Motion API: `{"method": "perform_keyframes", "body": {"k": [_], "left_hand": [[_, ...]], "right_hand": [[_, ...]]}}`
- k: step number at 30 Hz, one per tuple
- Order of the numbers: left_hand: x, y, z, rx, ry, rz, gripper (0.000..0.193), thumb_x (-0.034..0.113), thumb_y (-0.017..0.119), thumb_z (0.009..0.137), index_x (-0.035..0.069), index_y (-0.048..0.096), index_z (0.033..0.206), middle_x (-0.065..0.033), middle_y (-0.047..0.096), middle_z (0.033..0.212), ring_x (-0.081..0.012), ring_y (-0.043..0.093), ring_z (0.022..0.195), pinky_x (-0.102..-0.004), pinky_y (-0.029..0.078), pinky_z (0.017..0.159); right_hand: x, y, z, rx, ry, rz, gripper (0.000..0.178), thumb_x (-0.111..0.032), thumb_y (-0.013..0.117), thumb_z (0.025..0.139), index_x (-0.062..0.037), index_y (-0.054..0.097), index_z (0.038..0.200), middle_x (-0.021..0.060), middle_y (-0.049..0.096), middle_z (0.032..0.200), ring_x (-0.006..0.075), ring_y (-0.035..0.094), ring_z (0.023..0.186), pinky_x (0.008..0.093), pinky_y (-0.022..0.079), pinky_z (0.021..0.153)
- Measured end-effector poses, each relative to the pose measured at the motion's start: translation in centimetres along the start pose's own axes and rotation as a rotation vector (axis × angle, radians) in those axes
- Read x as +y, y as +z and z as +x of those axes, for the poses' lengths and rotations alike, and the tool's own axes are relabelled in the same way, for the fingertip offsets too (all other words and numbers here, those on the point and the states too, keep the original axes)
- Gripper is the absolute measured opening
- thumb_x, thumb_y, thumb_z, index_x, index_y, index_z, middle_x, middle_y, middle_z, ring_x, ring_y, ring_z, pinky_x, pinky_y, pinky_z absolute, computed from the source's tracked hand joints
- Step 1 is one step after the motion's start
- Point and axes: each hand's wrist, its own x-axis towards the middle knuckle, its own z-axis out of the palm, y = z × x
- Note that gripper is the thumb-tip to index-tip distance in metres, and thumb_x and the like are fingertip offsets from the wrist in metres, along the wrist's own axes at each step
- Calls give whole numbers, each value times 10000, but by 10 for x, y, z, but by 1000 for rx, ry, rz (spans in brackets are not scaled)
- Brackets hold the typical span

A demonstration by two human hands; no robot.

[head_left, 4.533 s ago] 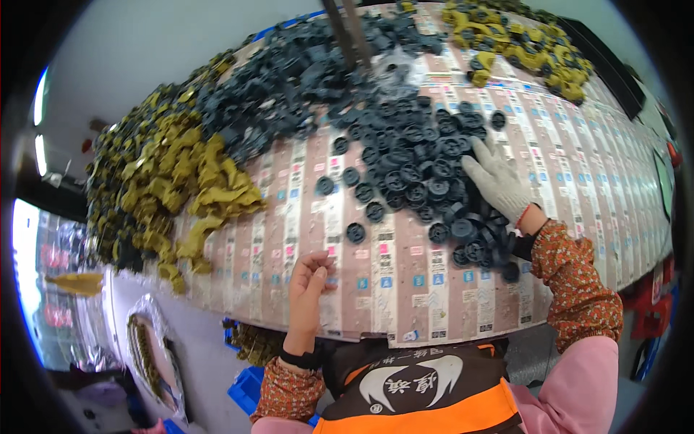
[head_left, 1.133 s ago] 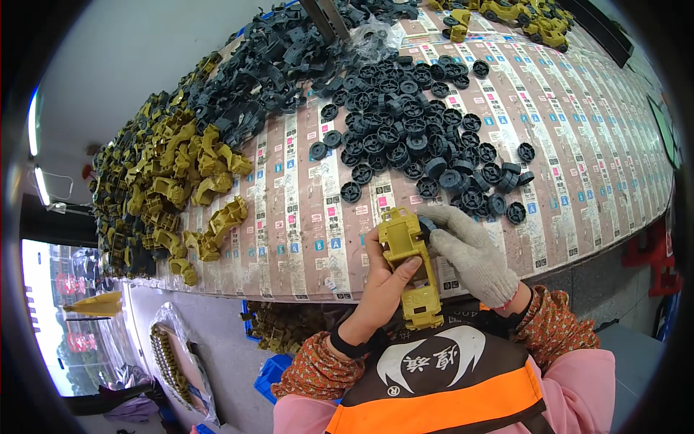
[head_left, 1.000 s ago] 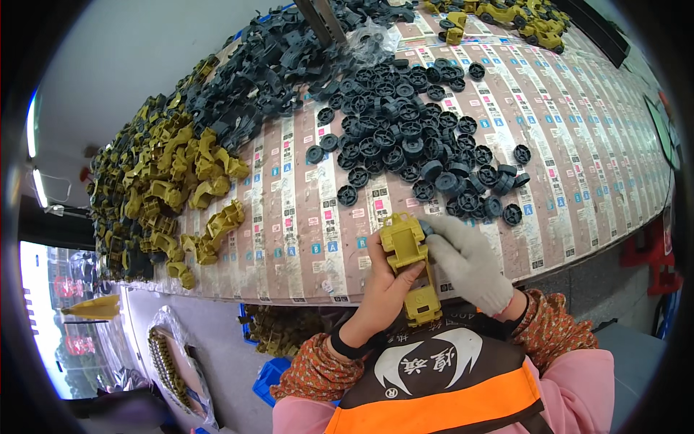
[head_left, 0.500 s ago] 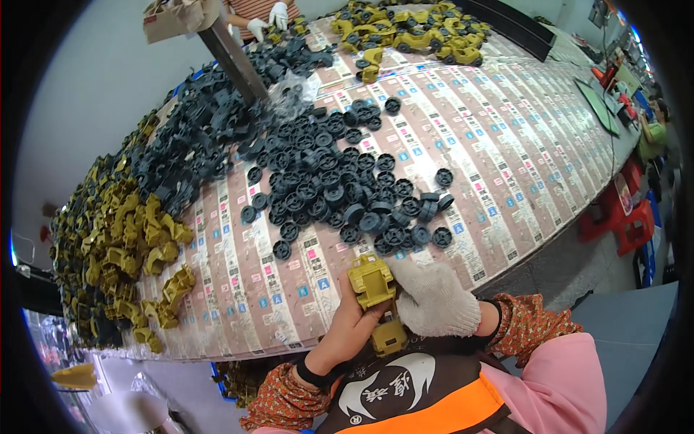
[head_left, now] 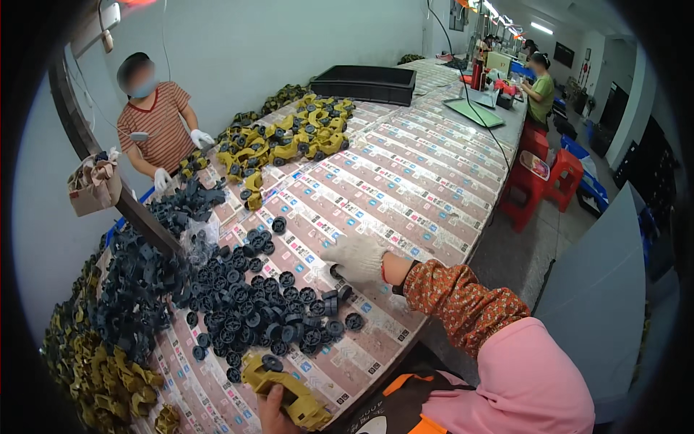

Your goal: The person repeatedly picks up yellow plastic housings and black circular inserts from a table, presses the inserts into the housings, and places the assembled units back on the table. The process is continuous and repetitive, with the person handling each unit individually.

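Note:
At the lower edge, my left hand [head_left: 273,412] grips a mustard-yellow toy car body [head_left: 302,401]. A dark wheel [head_left: 272,363] shows at the upper end of that body. My right hand [head_left: 359,259], in a whitish knit glove, is over the table to the right of the loose wheels. Its fingers are curled, and a dark wheel [head_left: 335,272] shows at the glove's lower edge, partly covered. Between my hands and beyond them lies a heap of loose dark wheels [head_left: 249,307].
Dark plastic parts [head_left: 137,282] and yellow bodies [head_left: 108,383] are piled at left. A post [head_left: 148,220] stands there. Across the table, a gloved co-worker [head_left: 155,119] works beside wheeled yellow cars [head_left: 282,141]. A black tray [head_left: 365,85], green tray [head_left: 473,113] and red stools [head_left: 524,192] are farther off.
The view has swung up and to the right. My right hand has left the yellow body and reached out over the table. My left hand still holds a body, where a wheel now shows.

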Motion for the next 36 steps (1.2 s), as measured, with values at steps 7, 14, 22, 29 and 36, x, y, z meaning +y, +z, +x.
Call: {"method": "perform_keyframes", "body": {"k": [7,14,22,29,36], "left_hand": [[-7,-7,-2,43,-28,-105,337,173,654,1048,114,601,1376,-46,709,1154,-221,710,1001,-410,620,819],[-12,6,-4,243,151,-179,379,187,630,1037,19,516,1357,-68,635,1109,-187,667,995,-347,570,860],[-2,34,15,273,279,-115,290,261,678,1050,83,591,1261,-20,665,1064,-137,693,949,-299,593,795],[-11,17,10,264,323,-204,378,199,759,1004,79,537,1286,-48,666,1067,-164,713,890,-331,635,738],[-23,19,13,363,401,-126,481,151,781,986,92,478,1355,-36,637,1152,-133,660,976,-320,595,844]], "right_hand": [[7,0,-10,-99,72,112,175,-202,653,917,-81,666,1043,195,683,1125,396,681,1074,506,553,894],[-23,-23,-29,207,16,440,239,-167,674,932,-66,668,1148,174,733,1023,356,731,935,439,576,828],[-147,-7,-93,24,-194,877,267,-73,711,925,-18,681,1185,162,735,958,302,749,819,373,577,752],[-180,19,-103,-35,-74,953,281,-38,727,916,-8,680,1192,159,740,977,286,752,856,348,576,763],[-189,29,-115,1,-89,916,340,-31,722,910,-10,668,1245,177,743,1012,304,744,838,375,574,750]]}}
